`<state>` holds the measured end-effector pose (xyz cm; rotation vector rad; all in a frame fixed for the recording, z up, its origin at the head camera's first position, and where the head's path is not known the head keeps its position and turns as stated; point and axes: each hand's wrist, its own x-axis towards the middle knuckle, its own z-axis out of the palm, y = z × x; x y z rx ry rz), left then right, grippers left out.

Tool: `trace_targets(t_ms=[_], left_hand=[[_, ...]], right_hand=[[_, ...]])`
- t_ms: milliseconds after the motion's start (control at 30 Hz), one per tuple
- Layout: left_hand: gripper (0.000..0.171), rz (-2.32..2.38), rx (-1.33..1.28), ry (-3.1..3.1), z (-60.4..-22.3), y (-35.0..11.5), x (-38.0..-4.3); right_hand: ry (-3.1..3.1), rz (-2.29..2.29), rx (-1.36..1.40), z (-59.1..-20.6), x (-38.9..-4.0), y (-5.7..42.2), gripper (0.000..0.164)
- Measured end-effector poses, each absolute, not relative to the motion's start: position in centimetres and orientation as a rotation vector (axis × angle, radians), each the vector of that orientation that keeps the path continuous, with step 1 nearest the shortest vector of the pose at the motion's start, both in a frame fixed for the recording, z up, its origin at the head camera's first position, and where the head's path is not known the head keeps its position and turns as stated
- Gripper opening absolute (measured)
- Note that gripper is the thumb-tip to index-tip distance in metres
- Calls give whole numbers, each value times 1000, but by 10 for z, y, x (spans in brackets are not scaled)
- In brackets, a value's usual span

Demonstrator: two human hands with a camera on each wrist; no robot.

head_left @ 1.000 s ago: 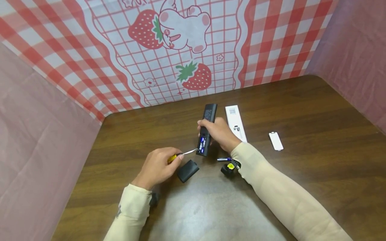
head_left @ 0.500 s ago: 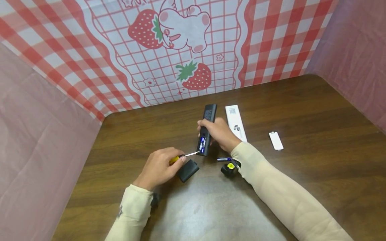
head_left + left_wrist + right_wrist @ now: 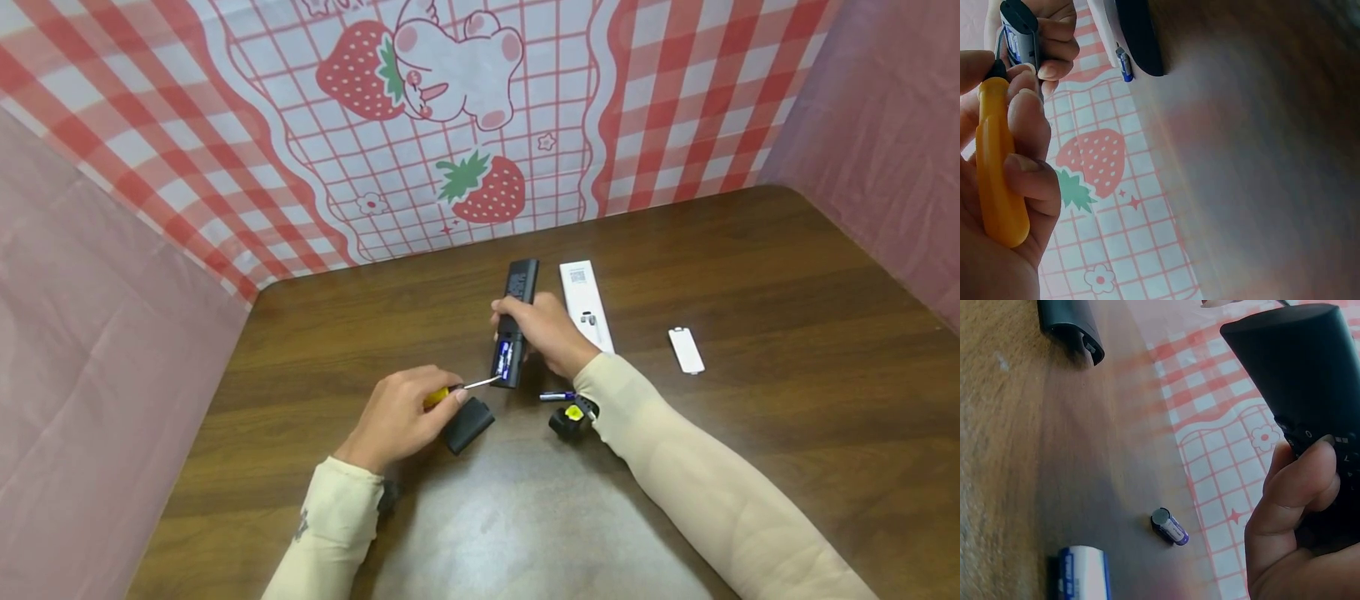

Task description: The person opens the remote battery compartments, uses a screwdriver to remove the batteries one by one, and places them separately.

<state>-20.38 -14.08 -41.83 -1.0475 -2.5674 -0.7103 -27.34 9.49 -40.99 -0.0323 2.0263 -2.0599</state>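
My right hand (image 3: 551, 333) grips a black remote control (image 3: 522, 279), back side up, its thumb across the back. The battery compartment is uncovered, and blue-and-white batteries (image 3: 505, 358) show inside it. In the right wrist view the remote's keypad side (image 3: 1310, 381) faces the camera, fingers curled against the keys. My left hand (image 3: 393, 417) holds a screwdriver (image 3: 999, 162) by its yellow handle. The thin metal shaft (image 3: 480, 383) reaches to the lower end of the compartment, its tip right at the batteries. Below the left fingers lies a black battery cover (image 3: 470, 427).
A loose battery (image 3: 555, 397) lies near the right wrist; the right wrist view shows a near battery (image 3: 1085, 575) and a farther battery (image 3: 1170, 526). Behind the right hand is a long white remote (image 3: 577, 287). A white cover (image 3: 686, 350) lies farther right. Patterned cloth (image 3: 487, 187) hangs behind the table.
The left hand has shifted slightly right, bringing the screwdriver's tip from the remote's lower left edge onto the compartment's lower end. The right hand and remote have stayed nearly still.
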Motion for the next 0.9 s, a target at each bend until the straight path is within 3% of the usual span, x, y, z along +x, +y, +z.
trace_targets(t_ms=[433, 900], left_hand=[[19, -707, -1124, -2521, -418, -140, -203], [20, -602, -1220, -2400, -418, -136, -202]], right_hand=[[2020, -2079, -35, -412, -273, 92, 35], [2070, -2022, -49, -412, -271, 90, 40]])
